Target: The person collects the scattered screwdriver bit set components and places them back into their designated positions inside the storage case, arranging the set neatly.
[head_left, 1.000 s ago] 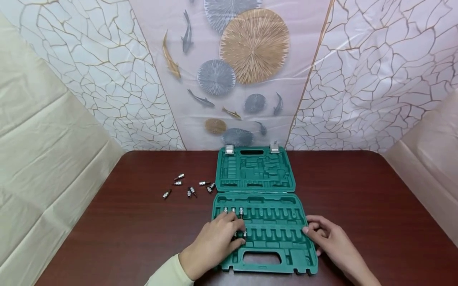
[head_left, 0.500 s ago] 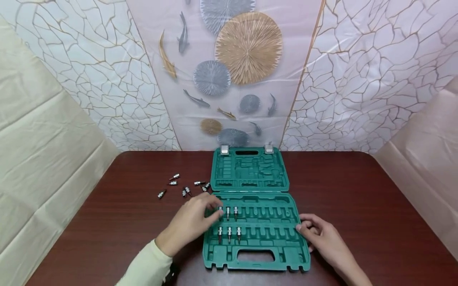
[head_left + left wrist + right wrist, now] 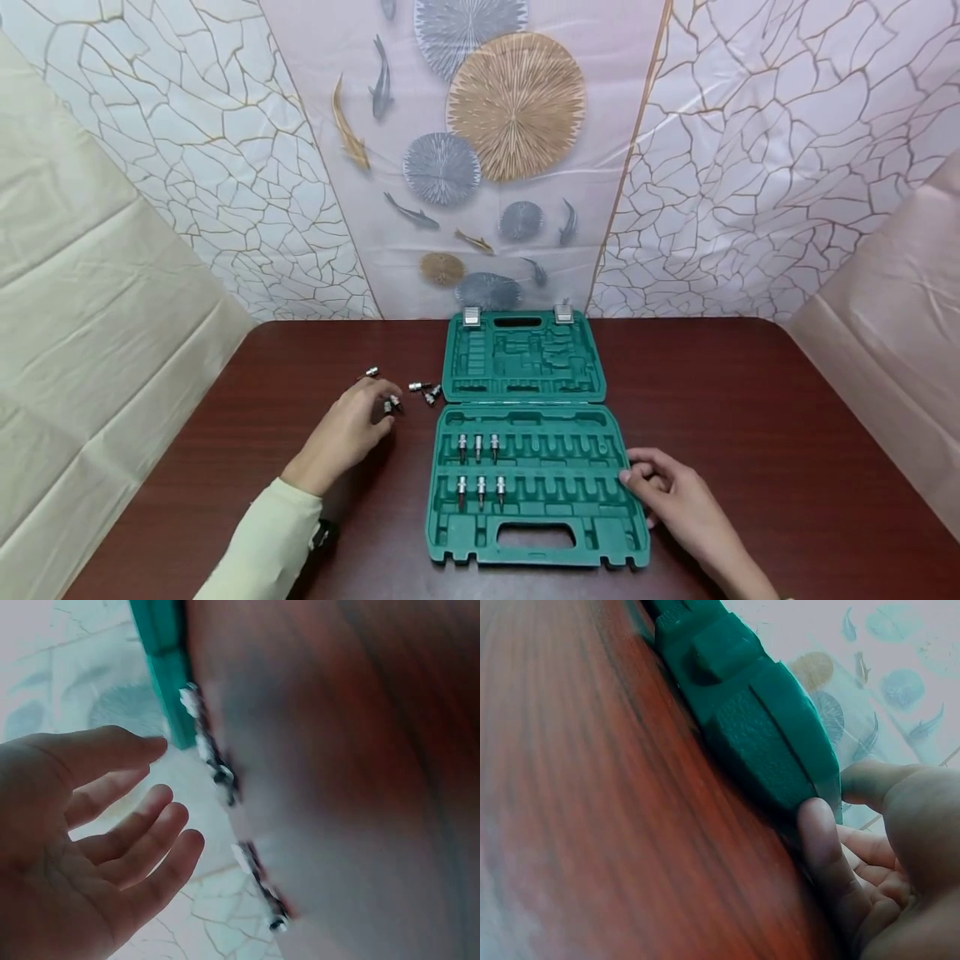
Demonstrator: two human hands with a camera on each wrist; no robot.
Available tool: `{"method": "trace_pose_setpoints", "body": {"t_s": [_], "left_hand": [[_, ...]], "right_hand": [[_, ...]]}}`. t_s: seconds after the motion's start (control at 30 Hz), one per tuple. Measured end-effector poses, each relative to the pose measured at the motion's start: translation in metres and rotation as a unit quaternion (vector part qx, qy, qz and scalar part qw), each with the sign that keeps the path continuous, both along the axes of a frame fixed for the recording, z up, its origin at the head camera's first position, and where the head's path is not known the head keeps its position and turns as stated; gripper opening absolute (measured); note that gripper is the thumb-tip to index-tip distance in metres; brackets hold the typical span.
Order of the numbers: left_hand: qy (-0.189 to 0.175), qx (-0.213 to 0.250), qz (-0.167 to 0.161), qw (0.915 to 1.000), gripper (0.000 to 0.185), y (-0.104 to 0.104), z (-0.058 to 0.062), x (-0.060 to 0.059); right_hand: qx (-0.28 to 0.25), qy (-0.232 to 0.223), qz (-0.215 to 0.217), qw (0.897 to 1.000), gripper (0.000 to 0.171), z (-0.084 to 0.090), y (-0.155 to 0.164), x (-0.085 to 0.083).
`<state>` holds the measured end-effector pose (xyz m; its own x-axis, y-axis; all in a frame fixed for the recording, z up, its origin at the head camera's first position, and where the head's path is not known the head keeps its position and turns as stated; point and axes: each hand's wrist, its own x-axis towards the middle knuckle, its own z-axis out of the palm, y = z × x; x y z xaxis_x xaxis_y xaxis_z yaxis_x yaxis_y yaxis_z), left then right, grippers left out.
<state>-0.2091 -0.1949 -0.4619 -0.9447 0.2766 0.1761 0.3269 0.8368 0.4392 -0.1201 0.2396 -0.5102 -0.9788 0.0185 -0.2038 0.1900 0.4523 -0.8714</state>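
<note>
A green moulded tool case lies unfolded on the table, its lid at the back. Several silver bit sockets stand in two rows of slots on the case's left side. My left hand hovers over the loose bit sockets left of the case, fingers bent and apart, hiding some of them. In the left wrist view, nothing lies between its fingers, and blurred bit sockets are beyond the fingertips. My right hand grips the case's right edge, thumb at the rim, other fingers curled against the side.
More loose bit sockets lie close to the case's left hinge corner. Another bit socket sits farther back, just beyond the left hand. A patterned sheet hangs behind the dark red-brown table.
My left hand has moved from the slots leftward to the loose bit sockets, uncovering the filled slots. The right hand stays at the case edge. The head view has shifted slightly.
</note>
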Motion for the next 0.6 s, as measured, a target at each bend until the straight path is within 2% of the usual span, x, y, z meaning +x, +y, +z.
{"method": "trace_pose_setpoints", "body": {"t_s": [0.23, 0.6], "left_hand": [[-0.004, -0.017, -0.018, 0.9997, 0.030, -0.015, -0.006, -0.009], [0.011, -0.056, -0.041, 0.9975, 0.020, -0.018, -0.008, -0.017]], "right_hand": [[-0.001, -0.001, 0.000, 1.000, 0.058, 0.000, 0.000, 0.001], [-0.002, -0.002, 0.001, 1.000, 0.059, 0.002, -0.001, 0.000]]}}
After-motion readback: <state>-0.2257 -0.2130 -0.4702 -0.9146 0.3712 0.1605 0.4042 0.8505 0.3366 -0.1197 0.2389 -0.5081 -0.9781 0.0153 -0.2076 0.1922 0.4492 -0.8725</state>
